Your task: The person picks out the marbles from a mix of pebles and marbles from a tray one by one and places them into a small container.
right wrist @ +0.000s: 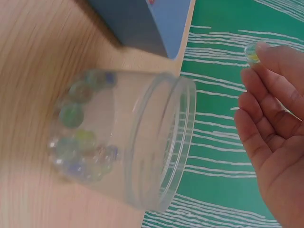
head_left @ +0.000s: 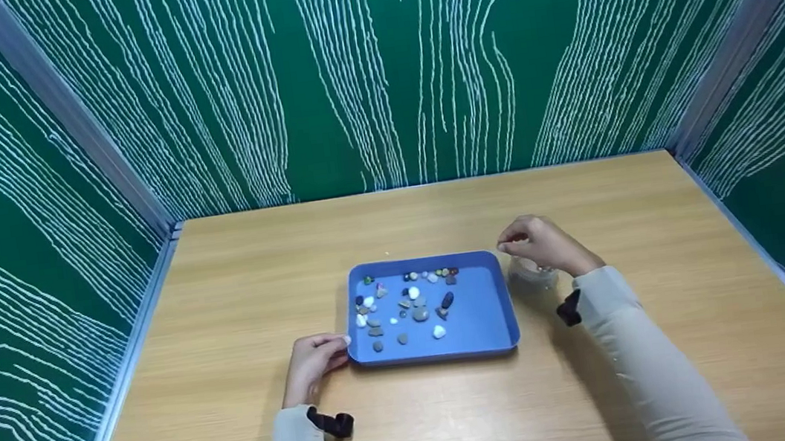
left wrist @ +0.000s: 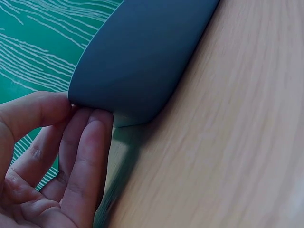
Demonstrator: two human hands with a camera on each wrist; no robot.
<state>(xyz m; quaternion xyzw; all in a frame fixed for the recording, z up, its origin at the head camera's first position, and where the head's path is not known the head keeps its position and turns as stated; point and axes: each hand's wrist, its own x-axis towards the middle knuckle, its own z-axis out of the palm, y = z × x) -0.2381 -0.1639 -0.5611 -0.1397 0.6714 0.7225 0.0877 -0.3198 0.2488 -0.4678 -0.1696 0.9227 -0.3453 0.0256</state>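
A shallow blue tray [head_left: 479, 315] lies on the table with many small stones and a few glossy beads or marbles scattered in it, mostly left and centre. My left hand [head_left: 311, 365] holds the tray's near left corner. In the left wrist view the thumb [left wrist: 45, 108] is at the rim and the fingers bend against the outer wall. Above a clear open jar [right wrist: 147, 142], my right hand [head_left: 545, 243] pinches a clear glass marble [right wrist: 251, 53] with a yellow streak between thumb and forefinger. Several coloured marbles [right wrist: 71, 115] sit at the jar's bottom.
The jar stands just right of the tray, partly covered by the right hand in the head view. A wooden table [head_left: 256, 267] extends around both. Green panels [head_left: 285, 76] with white wavy lines enclose the back and sides.
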